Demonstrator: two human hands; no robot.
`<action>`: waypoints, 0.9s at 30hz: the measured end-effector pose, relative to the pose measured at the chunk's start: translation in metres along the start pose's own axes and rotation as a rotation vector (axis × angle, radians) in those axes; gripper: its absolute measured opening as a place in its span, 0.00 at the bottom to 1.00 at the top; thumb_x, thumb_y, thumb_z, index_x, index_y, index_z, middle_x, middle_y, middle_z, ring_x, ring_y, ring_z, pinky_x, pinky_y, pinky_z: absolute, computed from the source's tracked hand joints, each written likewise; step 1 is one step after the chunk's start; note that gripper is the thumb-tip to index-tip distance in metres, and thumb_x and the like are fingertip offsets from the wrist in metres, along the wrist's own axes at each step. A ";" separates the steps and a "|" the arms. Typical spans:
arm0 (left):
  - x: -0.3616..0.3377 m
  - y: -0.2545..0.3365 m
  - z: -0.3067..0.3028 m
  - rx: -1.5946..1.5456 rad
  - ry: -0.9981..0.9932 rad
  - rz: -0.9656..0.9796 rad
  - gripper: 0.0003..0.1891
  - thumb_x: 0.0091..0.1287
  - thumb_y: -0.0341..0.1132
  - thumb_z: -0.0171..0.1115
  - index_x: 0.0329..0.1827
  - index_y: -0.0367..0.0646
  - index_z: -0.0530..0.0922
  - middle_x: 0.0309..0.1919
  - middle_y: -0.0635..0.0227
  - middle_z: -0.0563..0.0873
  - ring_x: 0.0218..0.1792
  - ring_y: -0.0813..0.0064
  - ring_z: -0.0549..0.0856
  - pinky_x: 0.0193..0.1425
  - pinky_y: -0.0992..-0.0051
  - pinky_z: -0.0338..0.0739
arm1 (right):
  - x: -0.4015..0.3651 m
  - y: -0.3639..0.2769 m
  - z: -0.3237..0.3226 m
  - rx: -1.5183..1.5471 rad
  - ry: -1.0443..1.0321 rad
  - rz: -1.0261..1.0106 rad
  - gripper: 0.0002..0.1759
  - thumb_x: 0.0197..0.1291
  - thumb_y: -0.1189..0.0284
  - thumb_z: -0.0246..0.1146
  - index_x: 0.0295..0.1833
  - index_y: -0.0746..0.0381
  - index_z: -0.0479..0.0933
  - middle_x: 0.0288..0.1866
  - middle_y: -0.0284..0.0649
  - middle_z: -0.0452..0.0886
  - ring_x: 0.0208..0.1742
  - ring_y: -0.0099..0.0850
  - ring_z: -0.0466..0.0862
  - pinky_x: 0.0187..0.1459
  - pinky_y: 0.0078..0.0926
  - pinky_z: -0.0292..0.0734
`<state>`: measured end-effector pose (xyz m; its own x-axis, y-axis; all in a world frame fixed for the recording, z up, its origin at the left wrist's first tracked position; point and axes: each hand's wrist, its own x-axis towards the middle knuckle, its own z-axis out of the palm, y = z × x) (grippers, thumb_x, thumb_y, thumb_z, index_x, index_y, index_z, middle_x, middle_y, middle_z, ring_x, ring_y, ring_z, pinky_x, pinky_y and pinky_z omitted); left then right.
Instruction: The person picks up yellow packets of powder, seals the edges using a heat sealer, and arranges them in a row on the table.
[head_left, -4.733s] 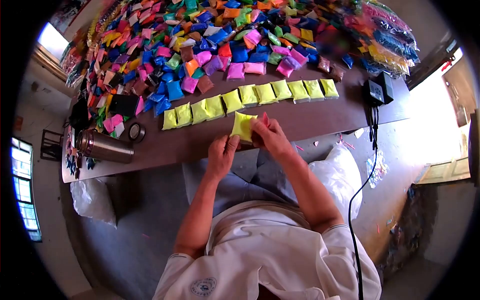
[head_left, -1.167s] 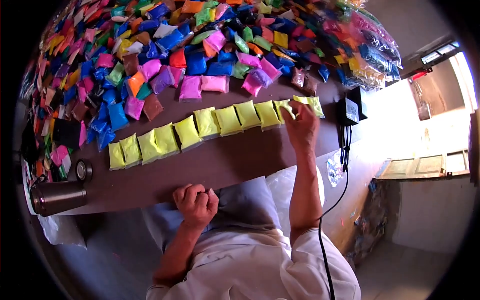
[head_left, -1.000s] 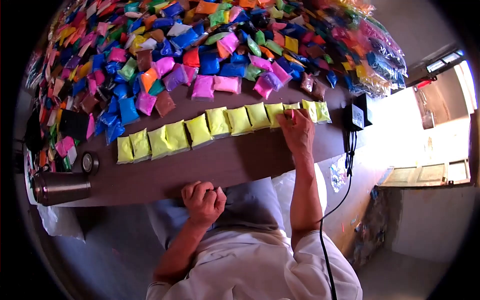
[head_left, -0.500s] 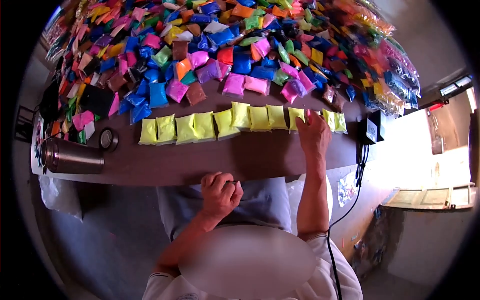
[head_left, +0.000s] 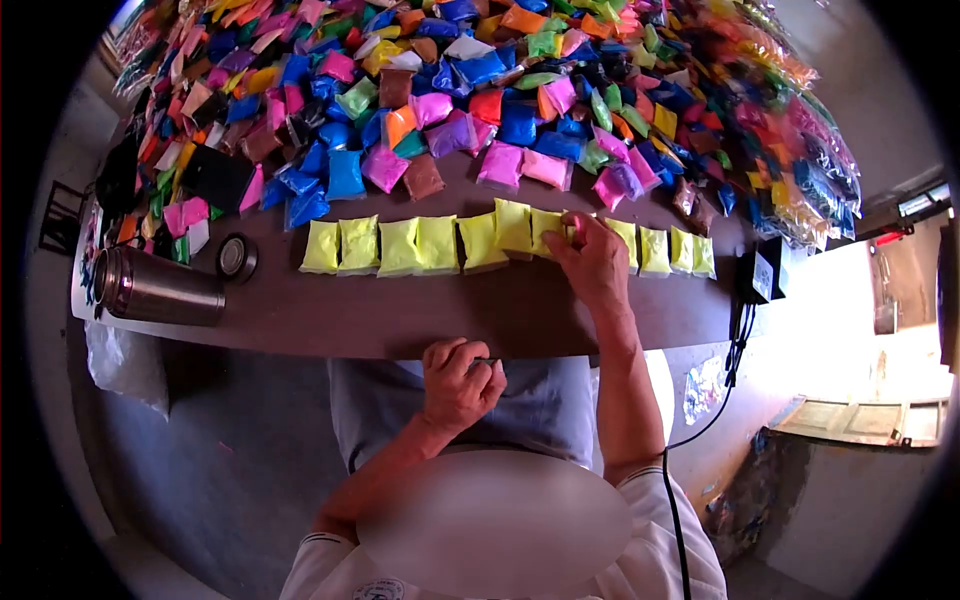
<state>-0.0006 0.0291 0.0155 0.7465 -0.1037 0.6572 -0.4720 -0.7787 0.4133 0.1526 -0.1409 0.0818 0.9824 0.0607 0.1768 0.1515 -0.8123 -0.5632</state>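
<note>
A row of small yellow packets (head_left: 400, 246) in clear film runs across the brown table (head_left: 420, 315). My right hand (head_left: 597, 268) is over the row, right of its middle, with thumb and forefinger closed on a yellow packet (head_left: 543, 224); the hand partly hides the packets beneath it. At the table's near edge, my left hand (head_left: 460, 385) is curled closed. A small dark bit shows by its fingertips, too little to name.
A large heap of colourful packets (head_left: 430, 105) covers the table's far side. On the left are a steel flask (head_left: 165, 287) and its round lid (head_left: 237, 257). A black box (head_left: 762, 270) with hanging cables stands at the right edge.
My right hand has moved left along the yellow row, and packets it covered before now show. My left hand stays closed at the table edge. The whole view has shifted slightly.
</note>
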 end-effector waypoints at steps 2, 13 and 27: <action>0.000 0.000 0.000 -0.004 0.003 -0.011 0.11 0.53 0.31 0.65 0.21 0.46 0.69 0.37 0.69 0.78 0.42 0.62 0.76 0.45 0.60 0.69 | 0.002 0.001 -0.001 0.014 -0.024 0.030 0.20 0.52 0.60 0.68 0.48 0.57 0.79 0.34 0.45 0.82 0.35 0.44 0.82 0.38 0.40 0.75; -0.003 -0.003 0.001 -0.043 -0.011 -0.024 0.11 0.49 0.31 0.67 0.19 0.45 0.70 0.37 0.68 0.78 0.43 0.62 0.76 0.45 0.60 0.69 | 0.001 -0.048 0.022 0.154 -0.057 -0.151 0.19 0.51 0.63 0.70 0.46 0.61 0.79 0.32 0.45 0.82 0.34 0.42 0.84 0.36 0.38 0.77; -0.006 -0.004 -0.004 -0.094 -0.030 -0.044 0.08 0.49 0.31 0.67 0.19 0.46 0.75 0.42 0.69 0.78 0.44 0.65 0.77 0.47 0.63 0.71 | -0.003 -0.094 0.045 0.202 -0.071 -0.344 0.18 0.49 0.65 0.71 0.44 0.61 0.80 0.24 0.41 0.79 0.26 0.36 0.80 0.30 0.33 0.74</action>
<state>-0.0052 0.0354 0.0126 0.7808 -0.0905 0.6182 -0.4794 -0.7213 0.4999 0.1405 -0.0387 0.0976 0.8748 0.3546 0.3302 0.4840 -0.6076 -0.6298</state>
